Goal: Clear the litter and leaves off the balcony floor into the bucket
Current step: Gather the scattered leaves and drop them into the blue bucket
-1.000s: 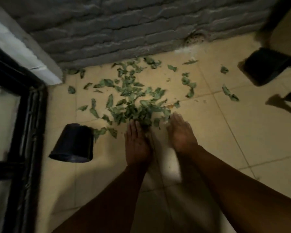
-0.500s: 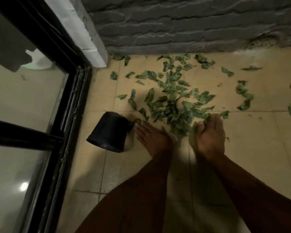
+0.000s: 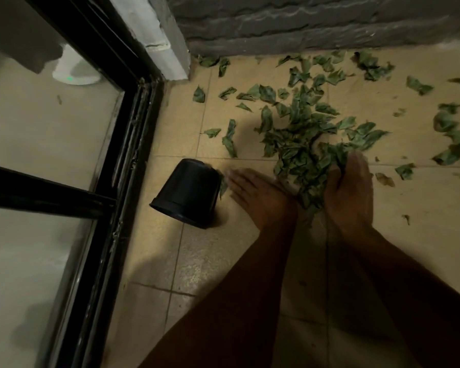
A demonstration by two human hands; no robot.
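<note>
A heap of green leaves (image 3: 300,152) lies on the beige tiled floor, with more leaves scattered toward the grey brick wall. A small black bucket (image 3: 189,193) lies tipped on its side, its mouth facing down-left, just left of the heap. My left hand (image 3: 258,193) lies flat on the floor with straight fingers, its fingertips near the bucket. My right hand (image 3: 349,191) stands on edge against the right side of the heap, fingers pressed into the leaves. The heap sits between my two hands.
A black-framed glass door (image 3: 112,166) runs along the left. The grey brick wall (image 3: 316,25) closes the far side, with a white pillar corner (image 3: 165,43). Loose leaves (image 3: 449,134) lie at the right on the tiles.
The view has swung left and closer. My hands have gathered the leaves into a tighter heap, and my left hand has slid left toward the bucket.
</note>
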